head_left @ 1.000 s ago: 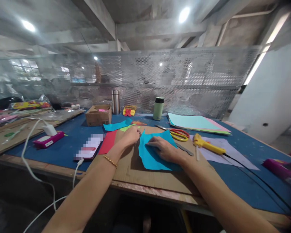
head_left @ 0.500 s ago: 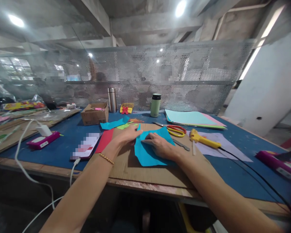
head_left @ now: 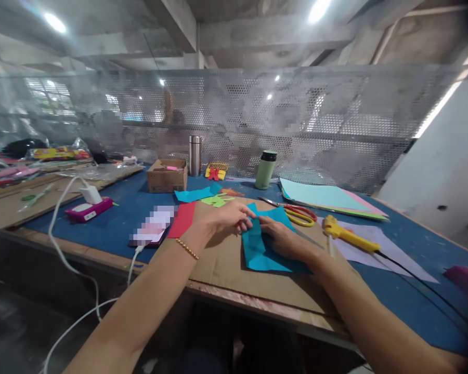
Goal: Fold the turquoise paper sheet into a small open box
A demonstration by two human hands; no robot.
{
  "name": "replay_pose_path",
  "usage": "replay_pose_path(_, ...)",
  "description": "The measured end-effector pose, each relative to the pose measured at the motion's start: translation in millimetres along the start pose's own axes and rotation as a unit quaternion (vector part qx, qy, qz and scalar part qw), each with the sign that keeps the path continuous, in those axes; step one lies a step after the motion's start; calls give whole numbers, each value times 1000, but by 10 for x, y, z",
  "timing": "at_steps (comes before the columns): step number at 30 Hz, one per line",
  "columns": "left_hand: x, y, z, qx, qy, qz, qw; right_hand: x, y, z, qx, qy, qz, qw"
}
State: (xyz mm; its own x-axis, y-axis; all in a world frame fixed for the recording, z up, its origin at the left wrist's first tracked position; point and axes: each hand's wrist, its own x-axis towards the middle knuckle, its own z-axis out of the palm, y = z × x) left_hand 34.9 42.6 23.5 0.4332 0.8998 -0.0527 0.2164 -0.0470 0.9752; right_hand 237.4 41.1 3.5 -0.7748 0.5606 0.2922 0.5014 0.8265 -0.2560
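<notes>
A sheet of blue paper (head_left: pixel 257 254) lies on a cardboard board (head_left: pixel 218 259), its left part raised in a fold. My left hand (head_left: pixel 232 215) is closed on the upper left edge of this sheet, thumb and fingers pinching it. On top of the paper rests my right hand (head_left: pixel 283 236), its curled fingers holding the sheet down beside the fold. Part of the paper is hidden under that hand. Close behind it are scissors (head_left: pixel 302 214) with red and yellow handles. A piece of red paper (head_left: pixel 182 221) lies left of my left hand.
A yellow glue gun (head_left: pixel 351 236) with a black cord lies on lilac paper at right. Behind stand a green tumbler (head_left: pixel 265 171), a steel flask (head_left: pixel 195 156) and a cardboard box (head_left: pixel 167 178). A phone (head_left: pixel 154 226) on a white cable and a purple power strip (head_left: pixel 89 209) sit at left.
My view has swung left, so things appear further right. The left edge of the blue paper is now lifted and folded inward, and my right fingers have moved up to the fold.
</notes>
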Motion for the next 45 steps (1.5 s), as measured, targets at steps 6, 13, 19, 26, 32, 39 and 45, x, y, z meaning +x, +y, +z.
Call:
replay_pose_path(6,58,-73,-18,48,39,-9,998,-5,-160,-180,-12,-23,65,998)
replay_pose_path(13,109,-149,-44,125,21,33,991,-5,-69,-190,19,-23,61,998)
replay_pose_path(19,74,-126,-33,133,13,37,990,-3,-16,-184,32,29,109,993)
replay_pose_path(26,-52,-27,-53,197,-8,43,979,-36,-289,-324,35,48,199,978)
replay_pose_path(32,-29,-50,-81,301,-46,40,952,37,-51,-160,35,38,146,988)
replay_pose_path(39,4,-95,-73,339,-61,49,937,-2,-45,-152,35,40,126,991)
replay_pose_path(45,-44,-66,-58,371,-92,44,923,0,-23,-146,39,30,126,991)
